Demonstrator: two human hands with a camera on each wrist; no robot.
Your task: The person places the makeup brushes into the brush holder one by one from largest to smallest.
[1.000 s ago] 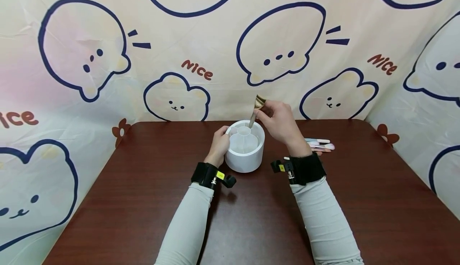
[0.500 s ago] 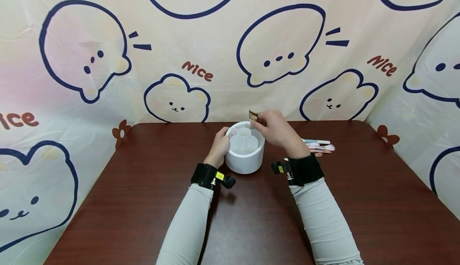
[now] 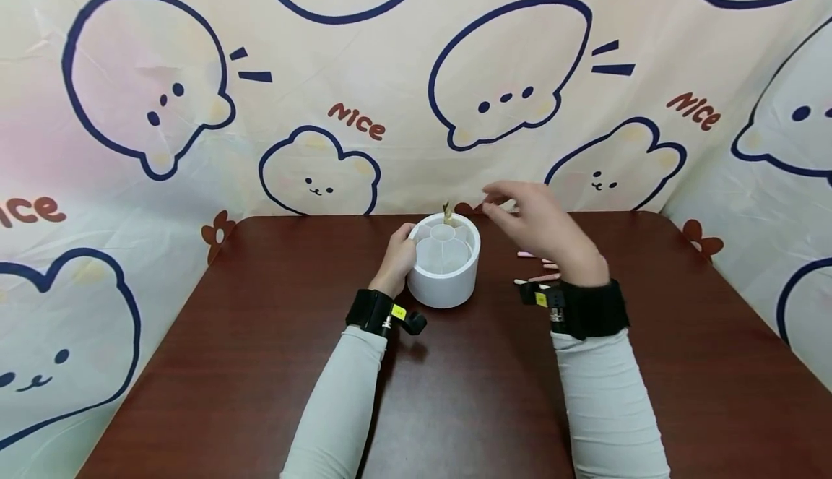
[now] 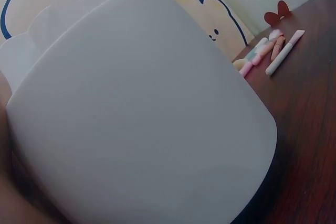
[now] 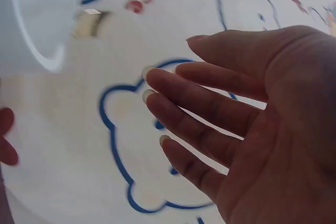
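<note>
A white round brush holder [image 3: 443,287] with clear dividers inside stands on the table. My left hand [image 3: 393,259] grips its left side, thumb at the rim. In the left wrist view its smooth wall [image 4: 147,98] fills most of the picture. A slim gold-coloured item [image 3: 447,213] stands in the back compartment, only its flared top showing above the rim. To the right, my right hand [image 3: 544,226] is in the air, apart from the holder. Its fingers are loosely extended with nothing between them, as the right wrist view shows of the hand [image 5: 247,108].
Several makeup brushes lie on the table right of the holder, partly behind my right hand; a pale-handled brush [image 4: 285,53] shows in the left wrist view. The brown table [image 3: 260,363] ends at a patterned cloth backdrop [image 3: 403,103].
My right hand lowered the gold-coloured item into the back compartment, let go of it and drew away to the right. My left hand keeps its grip on the holder.
</note>
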